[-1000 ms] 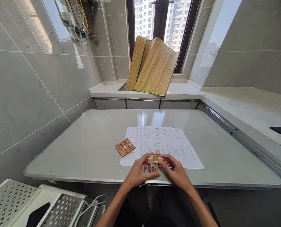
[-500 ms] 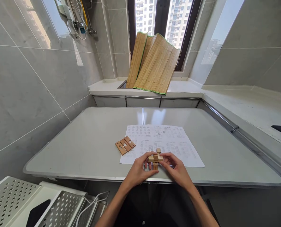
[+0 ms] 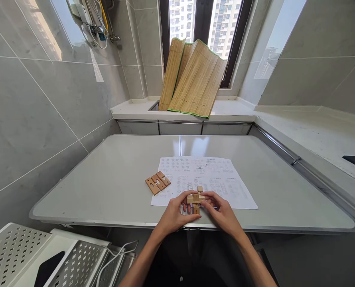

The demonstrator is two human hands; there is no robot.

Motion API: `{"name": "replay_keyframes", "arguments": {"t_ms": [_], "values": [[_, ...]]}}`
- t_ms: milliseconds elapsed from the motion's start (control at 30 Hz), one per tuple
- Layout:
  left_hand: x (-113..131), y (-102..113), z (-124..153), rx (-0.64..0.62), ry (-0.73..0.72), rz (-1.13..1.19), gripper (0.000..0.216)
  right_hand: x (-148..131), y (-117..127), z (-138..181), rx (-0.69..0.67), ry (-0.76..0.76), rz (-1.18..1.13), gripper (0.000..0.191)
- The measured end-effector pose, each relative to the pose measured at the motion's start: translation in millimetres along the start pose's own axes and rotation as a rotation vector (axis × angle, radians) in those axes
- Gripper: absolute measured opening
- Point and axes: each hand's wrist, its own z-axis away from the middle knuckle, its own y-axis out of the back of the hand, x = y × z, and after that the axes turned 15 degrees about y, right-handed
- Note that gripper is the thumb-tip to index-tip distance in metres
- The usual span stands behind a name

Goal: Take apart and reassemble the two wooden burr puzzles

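Note:
Between my two hands is a wooden burr puzzle [image 3: 196, 198], a cross of light interlocking bars, held over the near edge of the table. My left hand [image 3: 177, 209] grips its left side, with the thumb by the lower bar and the fingers at the top. From the other side, my right hand [image 3: 221, 209] pinches the right arm of the cross between thumb and fingers. Part of the puzzle is hidden behind the fingertips. Beneath and beyond lies a printed diagram sheet [image 3: 204, 171]. Flat brown notched wooden pieces [image 3: 158, 182] rest at the sheet's left edge.
The pale folding table [image 3: 120, 171] reaches to a ledge by the window, where a bamboo mat [image 3: 198, 79] leans. Tiled walls stand on both sides. At lower left are white perforated panels [image 3: 16, 247] with a white cable [image 3: 114, 259].
Both hands keep their hold on the puzzle, with only very slight finger movement. The whole view has shifted a little; the flat pieces and sheet stay put.

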Motion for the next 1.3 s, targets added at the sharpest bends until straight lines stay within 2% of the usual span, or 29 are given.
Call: {"name": "replay_keyframes", "arguments": {"t_ms": [200,333,433,567,733,833,1033,1300], "values": [[-4.2,-1.2,-3.7,0.000,0.048,0.066,0.070,3.4,-2.1,-2.4,0.010,-0.004,-0.028,0.045],[-12.2,-3.0,-8.8,0.063,0.073,0.154,0.073,7.1,-3.3,-3.4,0.117,-0.001,0.027,0.044],[-18.2,-4.1,-12.3,0.114,0.082,0.229,0.075,11.2,-4.2,-4.4,0.190,0.035,0.163,0.040],[-21.5,-4.7,-14.8,0.149,0.106,0.278,0.076,18.0,-7.9,-5.0,0.152,0.158,0.385,0.038],[-20.9,-5.3,-15.5,0.165,0.119,0.289,0.077,24.0,-12.4,-2.9,0.087,0.215,0.556,0.026],[-20.3,-5.5,-14.8,0.185,0.112,0.277,0.075,23.6,-11.9,-1.9,0.036,0.235,0.517,0.024],[-16.0,-5.5,-10.3,0.245,0.075,0.137,0.072,16.7,-11.0,0.0,-0.018,0.250,0.408,0.032],[-9.7,-6.0,-6.7,0.270,0.070,0.003,0.068,8.8,-10.2,1.9,-0.002,0.253,0.329,0.029]]}}
